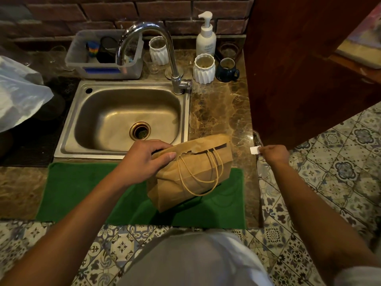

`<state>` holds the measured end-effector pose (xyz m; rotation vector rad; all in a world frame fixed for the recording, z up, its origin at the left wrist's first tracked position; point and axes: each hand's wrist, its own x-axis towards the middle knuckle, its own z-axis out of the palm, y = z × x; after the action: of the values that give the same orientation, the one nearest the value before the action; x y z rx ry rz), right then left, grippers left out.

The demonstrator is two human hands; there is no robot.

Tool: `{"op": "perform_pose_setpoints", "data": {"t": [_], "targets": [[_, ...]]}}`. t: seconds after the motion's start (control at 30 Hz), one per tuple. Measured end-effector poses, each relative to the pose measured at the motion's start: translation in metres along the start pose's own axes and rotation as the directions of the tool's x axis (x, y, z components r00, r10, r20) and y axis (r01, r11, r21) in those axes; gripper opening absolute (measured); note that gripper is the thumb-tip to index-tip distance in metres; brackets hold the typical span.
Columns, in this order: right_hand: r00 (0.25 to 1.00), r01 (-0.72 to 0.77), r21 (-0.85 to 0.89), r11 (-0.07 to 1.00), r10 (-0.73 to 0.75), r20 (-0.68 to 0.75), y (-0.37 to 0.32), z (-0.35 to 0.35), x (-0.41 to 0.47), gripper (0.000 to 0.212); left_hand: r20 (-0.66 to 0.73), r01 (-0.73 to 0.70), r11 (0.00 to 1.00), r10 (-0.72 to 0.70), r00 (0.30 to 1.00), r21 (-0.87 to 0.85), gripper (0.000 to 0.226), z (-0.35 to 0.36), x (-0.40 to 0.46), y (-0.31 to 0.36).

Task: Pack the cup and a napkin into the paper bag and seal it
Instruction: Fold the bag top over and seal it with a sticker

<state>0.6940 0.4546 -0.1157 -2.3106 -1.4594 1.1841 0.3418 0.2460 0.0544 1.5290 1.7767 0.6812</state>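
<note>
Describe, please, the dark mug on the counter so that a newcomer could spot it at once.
Start at the steel sink and follow its tap to the right, across the brown marble counter. Behind, below a white pump bottle, a white ridged cup stands; the dark mug sits just right of it. It alone is dark, glossy and has a handle.

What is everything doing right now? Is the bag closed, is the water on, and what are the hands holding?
Paper bag: top folded over, lying on the green mat.
Left hand: gripping the bag's folded top.
Right hand: pinching a small white piece, off to the side of the bag.
Faucet: no water running.
Sink: empty of water.
</note>
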Motion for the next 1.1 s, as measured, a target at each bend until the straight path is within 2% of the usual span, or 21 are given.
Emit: {"op": "perform_pose_setpoints", "data": {"t": [0.07, 0.17, 0.33, 0.4, 0.5, 0.57, 0.63, 0.7, 0.77, 0.83, 0.93, 1.1], "targets": [[0.999, 0.044, -0.019, 0.999, -0.044, 0.006, -0.002, -0.003, -0.001, 0.023, -0.006, 0.014, 1.0, -0.014, 1.0, -0.024, 0.027, 0.001, 0.002, 0.0], [0.992, 0.125, -0.078, 0.989, -0.126, -0.012, -0.007, -0.006, -0.007, 0.021, -0.014, 0.029, 0.998, -0.029, 0.999, -0.052, 0.028, 0.001, 0.003, 0.002], [0.929, 0.327, -0.135, 0.936, -0.344, -0.135, -0.033, -0.016, -0.03, 0.022, 0.001, 0.064, 0.992, -0.064, 0.998, -0.104, 0.026, 0.003, 0.004, 0.006], [0.928, 0.344, -0.03, 0.939, -0.344, -0.146, -0.047, -0.023, -0.037, 0.02, -0.012, 0.076, 0.988, -0.079, 0.997, -0.134, 0.026, 0.005, 0.004, 0.006], [0.945, 0.326, 0.29, 0.9, -0.32, -0.071, -0.066, -0.033, -0.062, 0.013, -0.017, 0.097, 0.977, -0.102, 0.995, -0.192, 0.025, 0.006, 0.003, 0.007], [0.914, 0.376, 0.387, 0.842, -0.406, -0.005, -0.082, -0.042, -0.09, 0.011, -0.01, 0.099, 0.971, -0.103, 0.995, -0.218, 0.023, 0.006, 0.004, 0.008], [0.812, 0.507, 0.396, 0.766, -0.579, 0.081, -0.098, -0.051, -0.118, 0.014, 0.006, 0.077, 0.977, -0.078, 0.997, -0.201, 0.022, 0.005, 0.007, 0.009], [0.652, 0.644, 0.373, 0.668, -0.734, 0.19, -0.115, -0.058, -0.146, 0.018, 0.033, 0.059, 0.984, -0.054, 0.998, -0.17, 0.024, 0.003, 0.011, 0.011], [0.502, 0.76, 0.288, 0.582, -0.808, 0.306, -0.131, -0.057, -0.168, 0.018, 0.053, 0.04, 0.987, -0.032, 0.998, -0.156, 0.023, 0.0, 0.016, 0.012], [0.398, 0.862, 0.137, 0.488, -0.819, 0.414, -0.144, -0.047, -0.181, 0.016, 0.061, 0.016, 0.991, -0.008, 0.998, -0.129, 0.022, -0.001, 0.02, 0.013], [0.301, 0.945, -0.049, 0.324, -0.799, 0.521, -0.157, -0.032, -0.188, 0.017, 0.084, 0.011, 0.995, -0.003, 0.996, -0.097, 0.021, -0.001, 0.022, 0.011], [0.255, 0.966, -0.187, 0.18, -0.793, 0.554, -0.168, -0.024, -0.191, 0.018, 0.107, 0.012, 0.991, 0.002, 0.994, -0.13, 0.021, -0.006, 0.021, 0.004]]}}
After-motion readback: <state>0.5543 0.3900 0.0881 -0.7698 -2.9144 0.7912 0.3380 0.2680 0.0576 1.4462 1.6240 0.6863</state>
